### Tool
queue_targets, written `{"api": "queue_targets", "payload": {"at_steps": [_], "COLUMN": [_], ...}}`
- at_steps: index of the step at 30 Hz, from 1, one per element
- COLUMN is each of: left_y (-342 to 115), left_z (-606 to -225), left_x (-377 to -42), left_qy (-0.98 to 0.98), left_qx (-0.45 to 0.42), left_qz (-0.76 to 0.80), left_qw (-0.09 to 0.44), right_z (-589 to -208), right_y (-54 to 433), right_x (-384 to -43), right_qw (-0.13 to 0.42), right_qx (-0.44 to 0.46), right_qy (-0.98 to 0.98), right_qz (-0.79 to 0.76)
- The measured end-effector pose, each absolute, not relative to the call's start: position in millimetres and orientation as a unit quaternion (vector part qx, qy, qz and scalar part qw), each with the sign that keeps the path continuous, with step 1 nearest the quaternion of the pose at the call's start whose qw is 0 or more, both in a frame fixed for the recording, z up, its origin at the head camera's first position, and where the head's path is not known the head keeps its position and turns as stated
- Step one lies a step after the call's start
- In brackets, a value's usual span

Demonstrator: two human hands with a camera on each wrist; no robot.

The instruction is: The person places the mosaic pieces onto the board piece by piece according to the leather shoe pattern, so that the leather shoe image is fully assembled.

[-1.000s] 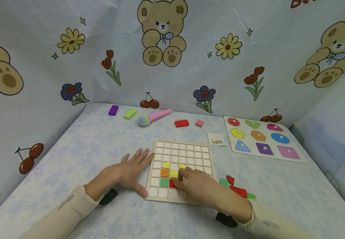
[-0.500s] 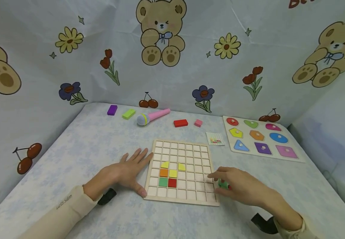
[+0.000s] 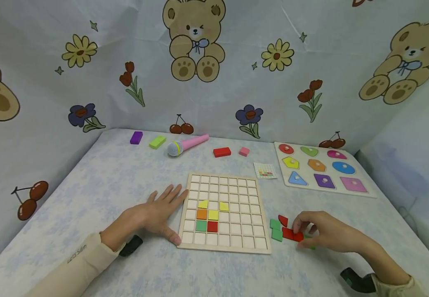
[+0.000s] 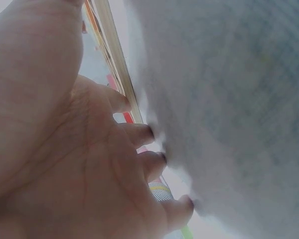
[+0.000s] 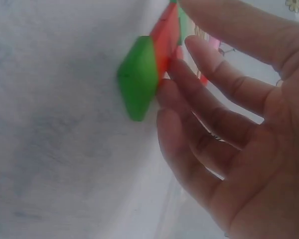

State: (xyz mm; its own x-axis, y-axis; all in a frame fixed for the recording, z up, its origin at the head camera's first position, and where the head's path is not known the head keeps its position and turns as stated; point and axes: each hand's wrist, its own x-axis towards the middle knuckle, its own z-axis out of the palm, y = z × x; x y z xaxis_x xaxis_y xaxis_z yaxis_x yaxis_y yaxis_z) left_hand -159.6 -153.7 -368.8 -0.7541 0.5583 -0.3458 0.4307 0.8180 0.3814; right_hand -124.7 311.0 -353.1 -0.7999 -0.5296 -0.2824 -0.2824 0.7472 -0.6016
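Note:
My left hand [image 3: 160, 215] lies with spread fingers beside the wooden grid board [image 3: 223, 250], fingertips and thumb at its left edge. Set in the board are an orange tile [image 3: 201, 214], a green square tile [image 3: 201, 226], a red square tile [image 3: 212, 227] and several yellow tiles [image 3: 213, 215]. My right hand [image 3: 329, 233] is low over the loose tiles right of the board, its loosely bent fingers and thumb on either side of a red tile [image 3: 288, 233]. A green tile [image 5: 138, 79] lies beside the red ones, partly hidden by this hand in the head view.
Behind the board lie a purple block [image 3: 136, 137], a lime block [image 3: 157, 142], a pink toy microphone [image 3: 192, 143], a red block [image 3: 222, 152] and a small pink block [image 3: 244, 151]. A pattern card [image 3: 265, 170] and a knobbed shape puzzle [image 3: 324, 191] are at the back right.
My right hand has moved from over the board rightward to the loose tiles, leaving the red square tile in its cell. My left hand keeps its place at the board's edge.

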Motion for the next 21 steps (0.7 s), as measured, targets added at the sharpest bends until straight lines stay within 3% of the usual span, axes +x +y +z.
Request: {"api": "queue_targets", "payload": {"at_steps": [13, 21], "left_y": [-154.5, -155.4], "left_z": [-367.9, -369.8], "left_x": [-160.1, -158.8], "left_qy": [0.926, 0.925], "left_qx": [0.263, 0.263], "left_qz": [0.147, 0.15], "left_qw": [0.229, 0.227], "right_z": [-351.4, -334.6], "right_y": [303.7, 263.7], "right_x": [-135.8, -153.1], "right_qw": [0.189, 0.169], "right_qx": [-0.255, -0.282], "right_qy": [0.923, 0.924], "right_qz": [-0.215, -0.198]}}
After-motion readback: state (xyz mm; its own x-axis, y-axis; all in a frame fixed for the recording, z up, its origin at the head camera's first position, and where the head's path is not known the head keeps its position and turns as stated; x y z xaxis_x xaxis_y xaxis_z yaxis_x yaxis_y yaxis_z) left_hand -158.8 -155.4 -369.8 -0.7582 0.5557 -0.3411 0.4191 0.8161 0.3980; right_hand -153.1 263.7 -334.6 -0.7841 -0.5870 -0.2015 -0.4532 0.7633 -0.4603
